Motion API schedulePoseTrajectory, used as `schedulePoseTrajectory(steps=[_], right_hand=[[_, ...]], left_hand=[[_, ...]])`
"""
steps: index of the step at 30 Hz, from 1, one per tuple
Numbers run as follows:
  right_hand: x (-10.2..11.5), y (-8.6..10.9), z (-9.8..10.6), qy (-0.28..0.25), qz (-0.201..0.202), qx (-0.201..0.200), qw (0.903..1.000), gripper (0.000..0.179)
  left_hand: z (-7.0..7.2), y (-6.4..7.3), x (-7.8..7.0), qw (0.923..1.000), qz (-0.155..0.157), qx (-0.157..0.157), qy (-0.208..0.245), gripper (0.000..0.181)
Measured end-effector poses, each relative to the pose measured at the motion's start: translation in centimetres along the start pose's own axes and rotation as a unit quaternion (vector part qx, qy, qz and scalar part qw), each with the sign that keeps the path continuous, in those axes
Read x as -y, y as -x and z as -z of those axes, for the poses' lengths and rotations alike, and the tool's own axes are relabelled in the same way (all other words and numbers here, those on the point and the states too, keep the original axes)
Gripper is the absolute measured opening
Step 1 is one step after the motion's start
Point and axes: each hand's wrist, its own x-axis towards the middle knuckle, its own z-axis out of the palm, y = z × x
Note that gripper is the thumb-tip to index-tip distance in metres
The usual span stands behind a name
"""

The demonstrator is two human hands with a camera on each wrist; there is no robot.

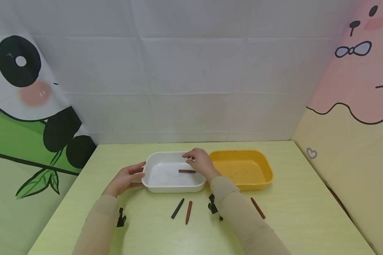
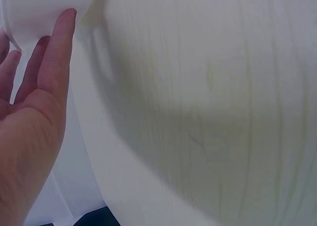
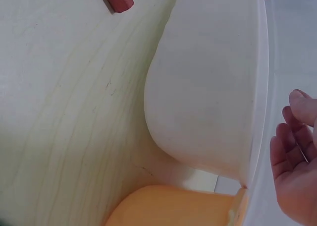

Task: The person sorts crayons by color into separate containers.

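A white plastic tray (image 1: 175,188) stands on the table, with a red-brown crayon-like stick (image 1: 186,171) lying inside it. My left hand (image 1: 123,180) touches the tray's left side with fairly straight, spread fingers; the left wrist view shows a fingertip against the tray's outer wall (image 2: 34,13). Over the right part of the tray is my right hand (image 1: 200,163), its fingers loosely bent and nothing visible between them. In the right wrist view that hand (image 3: 297,161) appears beyond the tray's rim (image 3: 260,87).
A yellow tray (image 1: 245,186) adjoins the white one on the right. In front lie a dark stick (image 1: 177,208), a red-brown stick (image 1: 189,212) and, farther right, another red-brown stick (image 1: 258,208). A pale wall (image 1: 191,117) closes off the table's back.
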Motion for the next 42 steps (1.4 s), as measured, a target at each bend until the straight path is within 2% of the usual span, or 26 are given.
schedulePoseTrajectory(steps=[4, 7, 11, 16, 26, 31, 38, 42], right_hand=[[-0.2, 0.3, 0.3, -0.007, 0.002, 0.011, 0.9999, 0.022], [-0.3, 0.9, 0.9, -0.016, 0.03, 0.017, 0.9993, 0.024], [-0.3, 1.9, 1.8, -0.034, 0.086, 0.023, 0.9955, 0.027], [-0.2, 3.4, 2.9, -0.048, 0.125, 0.023, 0.9907, 0.032], [-0.5, 7.1, 4.7, -0.036, 0.156, -0.004, 0.9871, 0.035], [-1.5, 9.0, 5.4, -0.027, 0.166, -0.026, 0.9853, 0.039], [-3.3, 11.7, 6.8, -0.02, 0.15, -0.051, 0.9871, 0.044], [-4.5, 13.2, 7.8, -0.007, 0.163, -0.077, 0.9836, 0.045]], left_hand=[[-0.1, 0.0, -0.1, 1.0, 0.001, -0.004, -0.003, 0.063], [-0.3, 0.0, -0.2, 1.0, 0.002, -0.006, -0.007, 0.063], [-0.4, 0.0, -0.3, 0.9999, 0.005, -0.007, -0.011, 0.063], [-0.3, 0.1, -0.4, 0.9998, 0.005, -0.009, -0.014, 0.063], [-0.2, -0.1, -0.1, 1.0, 0.0, -0.005, -0.008, 0.063], [-0.2, -0.2, -0.1, 0.9999, 0.001, -0.005, -0.009, 0.063], [-0.3, -0.3, -0.1, 0.9999, 0.005, -0.009, -0.013, 0.062], [-0.3, -0.3, -0.1, 0.9999, 0.006, -0.008, -0.012, 0.062]])
